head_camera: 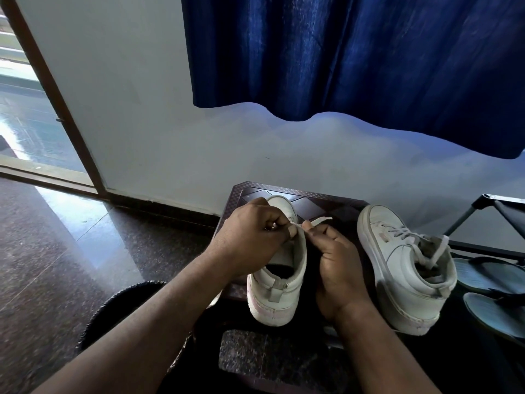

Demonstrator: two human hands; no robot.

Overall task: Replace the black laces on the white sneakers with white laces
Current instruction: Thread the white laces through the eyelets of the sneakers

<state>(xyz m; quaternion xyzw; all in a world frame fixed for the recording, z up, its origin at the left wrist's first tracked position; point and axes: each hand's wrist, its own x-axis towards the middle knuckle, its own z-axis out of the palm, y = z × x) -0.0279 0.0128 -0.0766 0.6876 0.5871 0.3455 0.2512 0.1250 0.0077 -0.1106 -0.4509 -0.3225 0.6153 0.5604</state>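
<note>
A white lace (318,221) is pinched near its free end by the right hand (338,268), while the near sneaker (279,282), standing on the dark stool (318,200), is gripped at its eyelet edge by the left hand (250,237). On the stool's right side, the second sneaker (397,268) is seen already threaded with pale laces. No black lace is visible; threading of the near sneaker appears unfinished. Sandals (488,274) lie right of the stool.

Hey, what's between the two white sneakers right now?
In the head view, the right hand lies between the sneaker being laced and the laced sneaker, pinching the white lace above the dark stool top.
</note>
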